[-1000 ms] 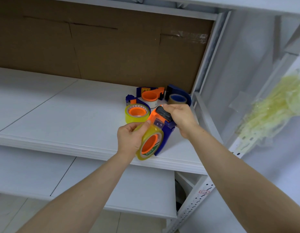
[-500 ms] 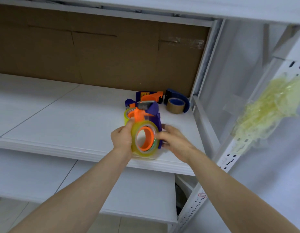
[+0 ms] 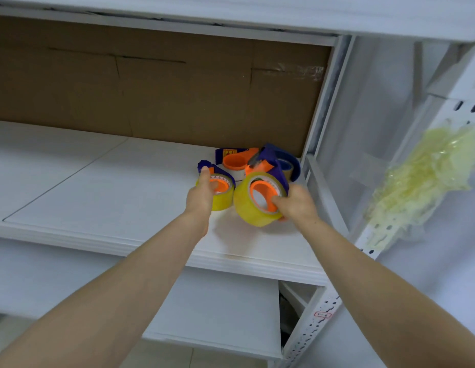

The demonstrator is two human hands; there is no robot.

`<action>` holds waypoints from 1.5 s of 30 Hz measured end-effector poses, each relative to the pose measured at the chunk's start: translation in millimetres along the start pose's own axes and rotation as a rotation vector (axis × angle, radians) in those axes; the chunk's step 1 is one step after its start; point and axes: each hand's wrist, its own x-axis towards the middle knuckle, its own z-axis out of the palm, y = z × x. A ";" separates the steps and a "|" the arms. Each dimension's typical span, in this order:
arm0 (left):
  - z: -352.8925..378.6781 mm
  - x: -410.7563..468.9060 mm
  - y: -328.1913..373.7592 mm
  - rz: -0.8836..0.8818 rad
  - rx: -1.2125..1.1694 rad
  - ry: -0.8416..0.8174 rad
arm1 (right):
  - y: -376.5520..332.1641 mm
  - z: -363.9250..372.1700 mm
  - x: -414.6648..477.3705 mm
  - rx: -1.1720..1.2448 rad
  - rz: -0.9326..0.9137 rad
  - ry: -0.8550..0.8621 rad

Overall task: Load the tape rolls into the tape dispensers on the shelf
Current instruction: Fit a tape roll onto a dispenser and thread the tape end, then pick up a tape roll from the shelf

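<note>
My right hand (image 3: 296, 205) grips a blue and orange tape dispenser (image 3: 270, 166) just above the white shelf (image 3: 124, 197); a yellow tape roll (image 3: 247, 208) sits on its orange hub. To its left, my left hand (image 3: 201, 193) holds a second dispenser (image 3: 204, 166) that carries another yellow roll (image 3: 221, 201) and stands on the shelf, thumb on its blue top and a finger at the orange core. Behind them lie a third dispenser (image 3: 233, 160) with an orange hub and a blue one with a brown roll (image 3: 289, 166), partly hidden.
Brown cardboard (image 3: 151, 88) closes the back of the shelf. A white perforated upright (image 3: 374, 235) stands at the right with a wad of yellowish plastic film (image 3: 422, 179) stuck to it. A lower shelf (image 3: 217, 309) lies beneath.
My left hand has let go of the roll on the held dispenser and moved back-left onto the second dispenser. My right hand has carried the loaded dispenser right and further onto the shelf.
</note>
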 end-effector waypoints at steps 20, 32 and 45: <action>-8.0 79.4 48.1 0.281 0.795 0.028 | -58.5 16.1 116.2 -0.600 -0.298 -0.128; -43.3 106.9 52.3 0.303 0.938 0.069 | -64.8 95.0 175.5 -0.689 -0.094 -0.333; -79.1 88.7 63.7 0.428 0.293 0.295 | -128.7 50.5 87.7 -0.436 -0.704 -0.233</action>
